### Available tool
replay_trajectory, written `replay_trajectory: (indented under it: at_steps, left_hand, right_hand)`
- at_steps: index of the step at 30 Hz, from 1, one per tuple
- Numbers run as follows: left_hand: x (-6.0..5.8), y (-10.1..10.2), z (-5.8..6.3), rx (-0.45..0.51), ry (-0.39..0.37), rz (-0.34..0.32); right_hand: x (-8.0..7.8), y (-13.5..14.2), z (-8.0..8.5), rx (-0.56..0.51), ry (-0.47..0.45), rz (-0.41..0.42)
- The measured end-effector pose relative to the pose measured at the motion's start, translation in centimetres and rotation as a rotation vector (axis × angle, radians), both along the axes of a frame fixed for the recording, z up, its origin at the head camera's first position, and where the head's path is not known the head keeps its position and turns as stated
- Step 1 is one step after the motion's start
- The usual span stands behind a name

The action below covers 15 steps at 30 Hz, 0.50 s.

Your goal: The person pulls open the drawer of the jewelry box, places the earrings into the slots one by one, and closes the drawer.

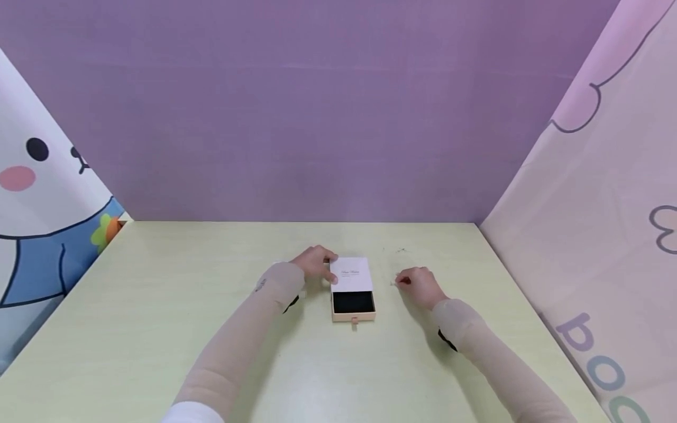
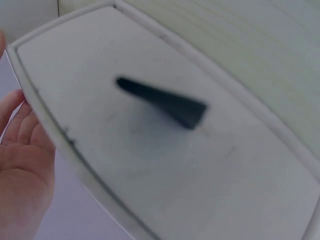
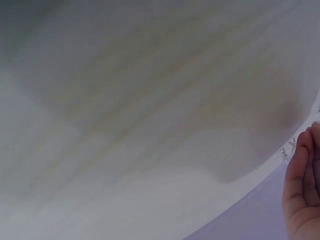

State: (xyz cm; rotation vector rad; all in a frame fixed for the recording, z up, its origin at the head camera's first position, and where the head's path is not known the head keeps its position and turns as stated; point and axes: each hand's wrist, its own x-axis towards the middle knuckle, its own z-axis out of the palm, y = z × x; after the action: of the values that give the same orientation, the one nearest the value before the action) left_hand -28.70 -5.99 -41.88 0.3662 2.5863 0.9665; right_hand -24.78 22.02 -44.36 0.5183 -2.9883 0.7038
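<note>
my left hand (image 1: 315,262) clamps the box (image 1: 351,275) at its nine o'clock, its drawer (image 1: 341,318) out toward six; at three, my right hand (image 1: 421,287) pinches a glittering piece (image 3: 284,155). i'd brace firmly, pinch lightly.

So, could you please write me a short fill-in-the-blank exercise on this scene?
The left grip touches the box cover on its ____ side.
The lining of the drawer is coloured ____.
The small ornament beside the right grip looks ____ in colour.
The backdrop behind the table is coloured ____.

Missing words: left; black; silver; purple.
</note>
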Motion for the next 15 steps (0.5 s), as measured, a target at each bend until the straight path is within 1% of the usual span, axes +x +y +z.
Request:
replay_trajectory:
  at_steps: [4, 13, 15]
  left_hand:
    - [0.0, 0.0, 0.0, -0.010, -0.006, 0.006]
    - [0.1, 0.0, 0.3, -0.016, -0.006, 0.006]
    - [0.1, 0.1, 0.3, -0.018, -0.006, 0.004]
  right_hand:
    - [0.2, 0.1, 0.5, -0.016, -0.004, -0.005]
    - [0.6, 0.3, 1.1, -0.130, -0.060, -0.029]
    - [0.6, 0.3, 1.3, -0.155, -0.082, -0.045]
